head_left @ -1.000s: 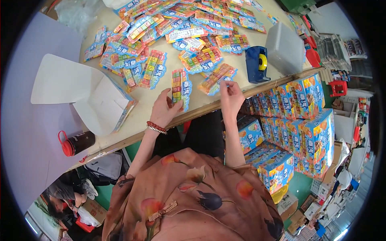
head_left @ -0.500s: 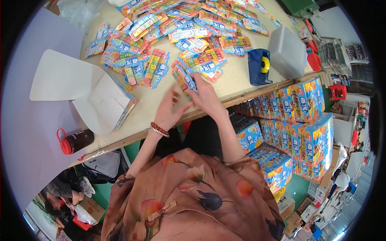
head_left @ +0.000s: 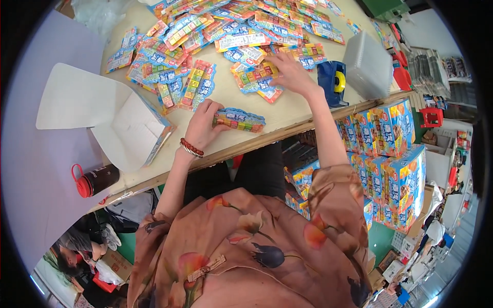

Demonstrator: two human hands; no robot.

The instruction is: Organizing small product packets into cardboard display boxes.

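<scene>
Near the table's front edge, my left hand (head_left: 203, 126) is closed on the end of a colourful blister pack (head_left: 240, 120) with a blue wavy border and a row of small coloured pieces. Further right, my right hand (head_left: 294, 73) is over the pile's near edge, its thumb and fingers apart. Its fingertips are at another such pack (head_left: 254, 77), which lies flat on the table; whether they touch it I cannot tell. Beyond both hands spreads a loose heap of the same packs (head_left: 241, 41), some face up and some showing their backs.
An open white-lined carton (head_left: 136, 128) stands left of my left hand, with a dark red-lidded bottle (head_left: 97, 180) nearby. A blue tape dispenser (head_left: 328, 84) and a clear plastic container (head_left: 365, 66) stand at the right. Stacked printed boxes (head_left: 393, 169) rise below the table's right edge.
The pack that was in my right hand is now in my left, turned sideways. My right hand has moved up and right to the pile, and its fingers have spread.
</scene>
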